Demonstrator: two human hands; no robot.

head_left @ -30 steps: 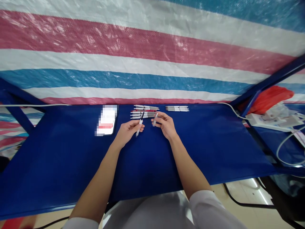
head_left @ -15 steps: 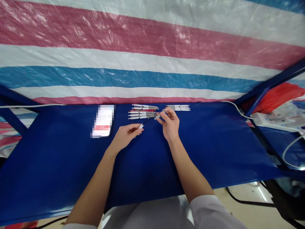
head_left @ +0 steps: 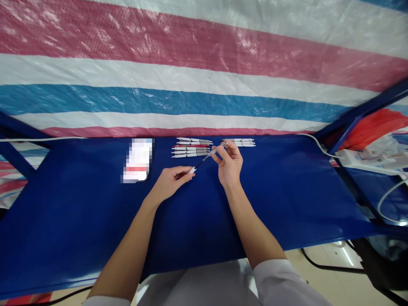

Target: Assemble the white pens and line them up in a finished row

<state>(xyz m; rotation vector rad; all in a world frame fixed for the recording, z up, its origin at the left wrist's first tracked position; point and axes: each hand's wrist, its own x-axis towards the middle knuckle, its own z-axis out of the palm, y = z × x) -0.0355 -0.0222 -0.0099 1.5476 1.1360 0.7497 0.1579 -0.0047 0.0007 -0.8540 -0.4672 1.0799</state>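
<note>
Pen in two parts.
Your left hand point(head_left: 168, 182) pinches the refill point(head_left: 199, 163), right hand point(head_left: 230, 165) the grey barrel point(head_left: 219, 148); pen row point(head_left: 190, 149) and shorter row point(head_left: 244, 142) lie beyond.

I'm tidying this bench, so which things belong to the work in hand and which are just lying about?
In hand: left hand, holding the pen barrel; right hand, holding the grey pen tip; pile of pens; smaller pen row.
Lying about: blurred flat item; power strip; white cable; red bag.
</note>
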